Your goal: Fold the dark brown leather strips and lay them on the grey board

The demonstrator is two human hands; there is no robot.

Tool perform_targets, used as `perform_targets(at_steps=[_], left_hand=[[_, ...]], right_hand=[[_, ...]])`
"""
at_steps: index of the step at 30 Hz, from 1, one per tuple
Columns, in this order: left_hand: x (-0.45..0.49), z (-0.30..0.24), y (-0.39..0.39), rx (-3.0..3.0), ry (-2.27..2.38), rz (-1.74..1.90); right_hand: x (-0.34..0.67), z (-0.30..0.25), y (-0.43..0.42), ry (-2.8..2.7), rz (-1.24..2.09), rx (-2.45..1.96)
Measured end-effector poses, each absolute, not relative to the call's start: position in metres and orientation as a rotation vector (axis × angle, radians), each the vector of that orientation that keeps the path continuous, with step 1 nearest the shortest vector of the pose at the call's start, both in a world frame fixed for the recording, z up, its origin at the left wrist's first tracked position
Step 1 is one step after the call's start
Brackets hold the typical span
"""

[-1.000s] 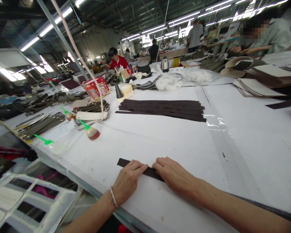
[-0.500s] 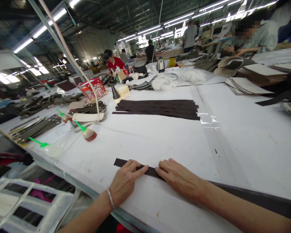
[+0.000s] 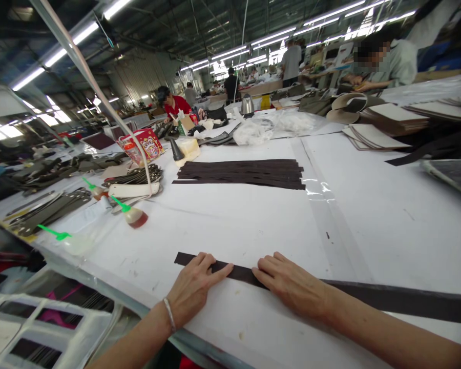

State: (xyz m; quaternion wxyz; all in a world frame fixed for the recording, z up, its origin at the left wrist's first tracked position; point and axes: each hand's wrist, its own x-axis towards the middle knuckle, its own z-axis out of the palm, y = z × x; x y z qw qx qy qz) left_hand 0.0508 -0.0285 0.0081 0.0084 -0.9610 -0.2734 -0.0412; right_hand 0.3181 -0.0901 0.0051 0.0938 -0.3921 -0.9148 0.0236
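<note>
A long dark brown strip lies along the near part of the white table, its far-left end bare and flat. My left hand is on the strip near that end, fingers bent over it and thumb stretched along it. A short way to the right, my right hand pinches the strip with its fingers curled together. The strip passes under my right forearm and looks wider at the right. Farther back lies a bundle of similar dark strips.
Green-tipped squeeze bottles stand at left, near a slanting pole. Behind the bundle are a dark cone and clear plastic bags. Stacked boards lie at right. A white crate sits below the table's left edge. Other people work farther off.
The view has swung slightly right, so the table items appear farther left. The gap between my hands has widened a little, my right hand shifting right along the strip.
</note>
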Motion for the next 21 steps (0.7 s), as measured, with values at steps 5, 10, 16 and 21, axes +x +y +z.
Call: perform_targets(at_steps=[5, 10, 16, 21], left_hand=[[0.038, 0.011, -0.014, -2.938, -0.805, -0.301], [0.041, 0.02, -0.018, -2.912, -0.908, -0.421], [0.083, 0.002, -0.054, -3.004, -0.985, -0.533], [0.083, -0.004, -0.059, -3.046, -0.98, -0.531]], right_hand=[[0.309, 0.008, -0.09, -2.73, 0.013, -1.186], [0.281, 0.006, -0.08, -2.723, -0.122, -1.214], [0.275, 0.002, -0.081, -2.687, -0.231, -1.234], [0.285, 0.005, -0.09, -2.71, -0.204, -1.261]])
